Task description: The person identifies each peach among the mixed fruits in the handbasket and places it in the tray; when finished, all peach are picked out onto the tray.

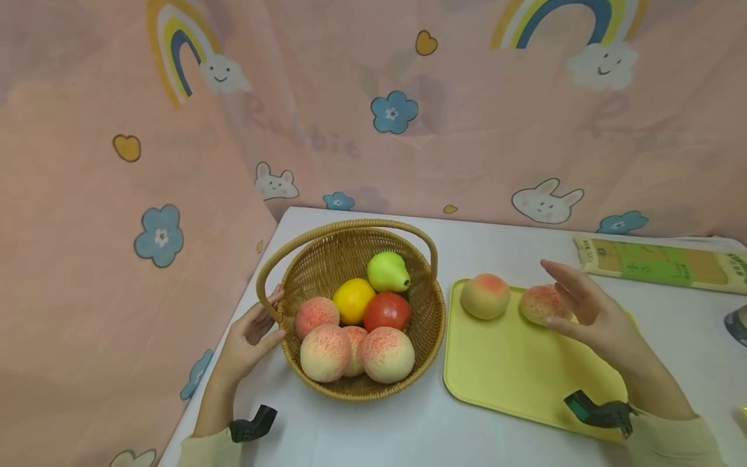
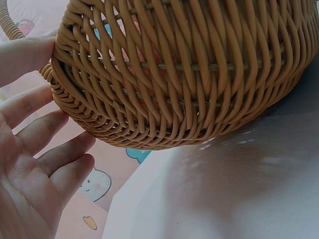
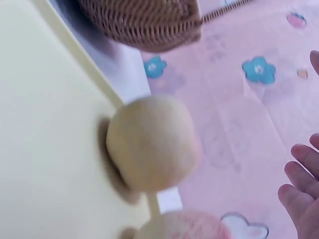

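Note:
A round wicker basket (image 1: pixel 434 350) with an arched handle holds several peaches (image 1: pixel 325 353), a green pear (image 1: pixel 388 272), a yellow fruit (image 1: pixel 353 301) and a red fruit (image 1: pixel 388 312). My left hand (image 1: pixel 252 342) is at the basket's left side, near the foot of the handle. In the left wrist view its fairly straight fingers (image 2: pixel 44 130) reach the woven rim. Over the yellow tray (image 1: pixel 496 383), my right hand (image 1: pixel 595 318) has its thumb and fingers spread, with nothing held. It partly covers one peach (image 1: pixel 539 304); another peach (image 1: pixel 486 296) lies to that one's left on the tray.
A long green-and-tan packet (image 1: pixel 665 263) lies at the back right of the white table (image 1: pixel 373 434). A dark round object (image 1: pixel 738 324) is cut off by the right edge. Behind the table hangs a pink printed cloth (image 1: pixel 327 78).

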Action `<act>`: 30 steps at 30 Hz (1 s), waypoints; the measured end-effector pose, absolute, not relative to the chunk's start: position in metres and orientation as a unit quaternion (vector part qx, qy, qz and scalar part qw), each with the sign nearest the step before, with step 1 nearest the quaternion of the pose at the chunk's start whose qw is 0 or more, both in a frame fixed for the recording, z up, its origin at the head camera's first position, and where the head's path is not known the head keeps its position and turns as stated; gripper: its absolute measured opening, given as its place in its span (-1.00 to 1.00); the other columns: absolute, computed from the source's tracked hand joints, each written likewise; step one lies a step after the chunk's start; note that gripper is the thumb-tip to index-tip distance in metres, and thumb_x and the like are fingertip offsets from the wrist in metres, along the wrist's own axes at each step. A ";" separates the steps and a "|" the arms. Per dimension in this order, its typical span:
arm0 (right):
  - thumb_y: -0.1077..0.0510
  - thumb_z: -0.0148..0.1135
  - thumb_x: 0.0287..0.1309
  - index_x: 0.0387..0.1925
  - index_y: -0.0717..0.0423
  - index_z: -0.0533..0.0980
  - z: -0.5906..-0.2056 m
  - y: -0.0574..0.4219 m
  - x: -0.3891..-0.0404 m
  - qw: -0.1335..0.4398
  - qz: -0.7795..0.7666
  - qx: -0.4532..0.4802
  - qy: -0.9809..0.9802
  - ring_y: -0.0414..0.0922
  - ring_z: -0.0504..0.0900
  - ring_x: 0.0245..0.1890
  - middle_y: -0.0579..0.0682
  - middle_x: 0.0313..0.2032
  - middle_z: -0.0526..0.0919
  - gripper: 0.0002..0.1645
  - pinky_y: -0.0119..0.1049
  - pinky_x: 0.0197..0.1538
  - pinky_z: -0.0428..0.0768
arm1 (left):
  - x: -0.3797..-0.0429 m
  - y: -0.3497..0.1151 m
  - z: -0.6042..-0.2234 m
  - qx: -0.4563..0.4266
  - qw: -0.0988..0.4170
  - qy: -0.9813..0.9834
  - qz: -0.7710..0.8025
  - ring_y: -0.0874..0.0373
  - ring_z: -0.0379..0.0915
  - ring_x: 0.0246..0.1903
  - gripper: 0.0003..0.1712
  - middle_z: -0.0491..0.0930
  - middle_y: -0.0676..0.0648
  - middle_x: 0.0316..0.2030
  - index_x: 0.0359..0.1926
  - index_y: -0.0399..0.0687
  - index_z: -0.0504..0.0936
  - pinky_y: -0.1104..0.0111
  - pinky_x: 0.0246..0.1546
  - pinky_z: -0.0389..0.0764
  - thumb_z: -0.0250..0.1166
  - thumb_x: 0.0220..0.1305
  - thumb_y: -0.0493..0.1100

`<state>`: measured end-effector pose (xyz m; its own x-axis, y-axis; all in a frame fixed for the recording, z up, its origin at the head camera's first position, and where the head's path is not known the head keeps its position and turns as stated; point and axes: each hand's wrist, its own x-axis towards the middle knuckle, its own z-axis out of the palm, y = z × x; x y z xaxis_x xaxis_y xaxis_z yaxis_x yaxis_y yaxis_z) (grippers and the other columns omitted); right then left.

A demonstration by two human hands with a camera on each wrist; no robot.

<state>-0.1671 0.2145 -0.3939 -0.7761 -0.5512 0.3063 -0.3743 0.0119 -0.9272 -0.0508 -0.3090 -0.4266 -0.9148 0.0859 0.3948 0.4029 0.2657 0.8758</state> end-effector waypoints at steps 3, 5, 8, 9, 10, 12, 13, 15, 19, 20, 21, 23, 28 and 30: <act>0.71 0.09 -0.08 0.39 0.42 -0.05 -0.387 0.201 -0.164 0.082 -0.621 -0.367 0.687 -0.28 0.03 0.44 0.07 0.45 0.06 -0.01 -0.65 0.35 0.11 | -0.052 -0.308 -0.426 -0.155 0.136 -0.784 -0.585 0.15 0.21 0.34 -0.30 0.20 -0.50 0.29 0.28 -0.42 0.28 0.54 0.24 0.32 0.17 0.07 -0.61; 0.71 0.11 -0.09 0.39 0.43 -0.04 -0.383 0.190 -0.162 0.093 -0.616 -0.389 0.678 -0.28 0.06 0.43 0.08 0.44 0.08 -0.02 -0.64 0.35 0.13 | -0.053 -0.308 -0.425 -0.155 0.137 -0.783 -0.586 0.19 0.23 0.33 -0.31 0.20 -0.51 0.29 0.28 -0.45 0.27 0.54 0.24 0.32 0.17 0.06 -0.62; 0.69 0.13 -0.10 0.37 0.46 -0.02 -0.378 0.173 -0.159 0.106 -0.605 -0.429 0.663 -0.22 0.07 0.44 0.18 0.42 0.09 -0.03 -0.59 0.37 0.14 | -0.054 -0.307 -0.425 -0.154 0.138 -0.783 -0.586 0.26 0.24 0.31 -0.31 0.19 -0.52 0.28 0.27 -0.48 0.26 0.54 0.24 0.32 0.17 0.05 -0.62; 0.67 0.15 -0.09 0.38 0.43 0.00 -0.376 0.166 -0.158 0.113 -0.596 -0.431 0.668 -0.22 0.08 0.44 0.19 0.42 0.10 -0.03 -0.58 0.38 0.14 | -0.054 -0.307 -0.424 -0.152 0.138 -0.784 -0.586 0.29 0.25 0.30 -0.31 0.19 -0.52 0.28 0.27 -0.48 0.26 0.55 0.23 0.32 0.17 0.05 -0.62; 0.65 0.17 -0.08 0.38 0.41 0.02 -0.374 0.160 -0.157 0.119 -0.585 -0.435 0.674 -0.22 0.10 0.43 0.22 0.41 0.11 -0.04 -0.56 0.38 0.15 | -0.054 -0.307 -0.424 -0.151 0.137 -0.784 -0.586 0.31 0.25 0.29 -0.31 0.19 -0.52 0.28 0.27 -0.48 0.26 0.55 0.23 0.32 0.17 0.05 -0.62; 0.59 0.22 -0.05 0.38 0.37 0.05 -0.371 0.147 -0.155 0.130 -0.566 -0.443 0.684 -0.24 0.11 0.42 0.22 0.40 0.13 -0.05 -0.55 0.39 0.15 | -0.053 -0.306 -0.424 -0.150 0.136 -0.784 -0.587 0.33 0.25 0.29 -0.31 0.20 -0.52 0.28 0.27 -0.48 0.27 0.55 0.23 0.33 0.17 0.05 -0.63; 0.55 0.24 -0.03 0.39 0.33 0.06 -0.369 0.141 -0.153 0.141 -0.556 -0.440 0.691 -0.26 0.11 0.42 0.19 0.40 0.14 -0.06 -0.55 0.39 0.16 | -0.053 -0.306 -0.424 -0.148 0.136 -0.784 -0.587 0.33 0.25 0.29 -0.31 0.20 -0.52 0.28 0.27 -0.47 0.27 0.55 0.23 0.33 0.17 0.05 -0.62; 0.47 0.28 0.01 0.39 0.25 0.09 -0.366 0.128 -0.152 0.159 -0.538 -0.440 0.701 -0.30 0.14 0.40 0.17 0.39 0.17 -0.08 -0.55 0.38 0.17 | -0.053 -0.307 -0.424 -0.147 0.134 -0.783 -0.589 0.33 0.26 0.29 -0.31 0.20 -0.52 0.28 0.27 -0.47 0.28 0.55 0.23 0.33 0.17 0.06 -0.62; 0.33 0.32 0.06 0.41 0.08 0.12 -0.362 0.103 -0.149 0.194 -0.513 -0.449 0.705 -0.26 0.16 0.40 0.10 0.40 0.19 -0.09 -0.53 0.37 0.18 | -0.052 -0.307 -0.425 -0.148 0.132 -0.781 -0.592 0.32 0.26 0.29 -0.32 0.20 -0.52 0.28 0.27 -0.46 0.27 0.55 0.23 0.33 0.16 0.06 -0.62; 0.30 0.33 0.06 0.41 0.05 0.12 -0.361 0.097 -0.149 0.198 -0.504 -0.454 0.707 -0.22 0.17 0.40 0.10 0.39 0.20 -0.09 -0.50 0.38 0.19 | -0.052 -0.307 -0.425 -0.148 0.132 -0.781 -0.592 0.31 0.26 0.29 -0.32 0.20 -0.52 0.28 0.27 -0.46 0.27 0.55 0.23 0.33 0.16 0.06 -0.62; 0.27 0.34 0.07 0.41 0.02 0.13 -0.360 0.091 -0.148 0.203 -0.496 -0.457 0.710 -0.18 0.18 0.40 0.08 0.39 0.21 -0.09 -0.45 0.38 0.21 | -0.052 -0.308 -0.425 -0.148 0.131 -0.782 -0.591 0.31 0.26 0.29 -0.32 0.20 -0.52 0.28 0.27 -0.46 0.27 0.55 0.23 0.33 0.16 0.07 -0.62; 0.18 0.37 0.06 0.40 -0.05 0.15 -0.358 0.080 -0.146 0.206 -0.472 -0.459 0.724 -0.15 0.22 0.38 0.00 0.38 0.26 -0.10 -0.39 0.37 0.26 | -0.051 -0.308 -0.426 -0.147 0.132 -0.783 -0.589 0.32 0.26 0.29 -0.32 0.21 -0.51 0.28 0.28 -0.45 0.28 0.55 0.23 0.33 0.17 0.07 -0.61; 0.07 0.41 0.02 0.37 0.02 0.19 -0.356 0.055 -0.143 0.207 -0.442 -0.489 0.723 -0.04 0.34 0.30 0.01 0.33 0.33 -0.09 -0.17 0.34 0.35 | -0.051 -0.308 -0.427 -0.145 0.133 -0.787 -0.585 0.33 0.26 0.28 -0.32 0.21 -0.50 0.28 0.28 -0.44 0.28 0.55 0.23 0.32 0.17 0.07 -0.61; 0.08 0.39 0.04 0.37 0.10 0.18 -0.356 0.046 -0.143 0.221 -0.444 -0.505 0.707 0.03 0.38 0.27 0.06 0.33 0.33 -0.10 -0.08 0.32 0.37 | -0.051 -0.308 -0.427 -0.146 0.133 -0.787 -0.585 0.33 0.26 0.28 -0.32 0.21 -0.50 0.28 0.28 -0.44 0.28 0.55 0.23 0.32 0.17 0.07 -0.61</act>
<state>-0.1432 0.0464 -0.3565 -0.3928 -0.9096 0.1354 -0.5167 0.0965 -0.8507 -0.0513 -0.3084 -0.4268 -0.9223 0.0740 0.3793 0.3846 0.2725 0.8820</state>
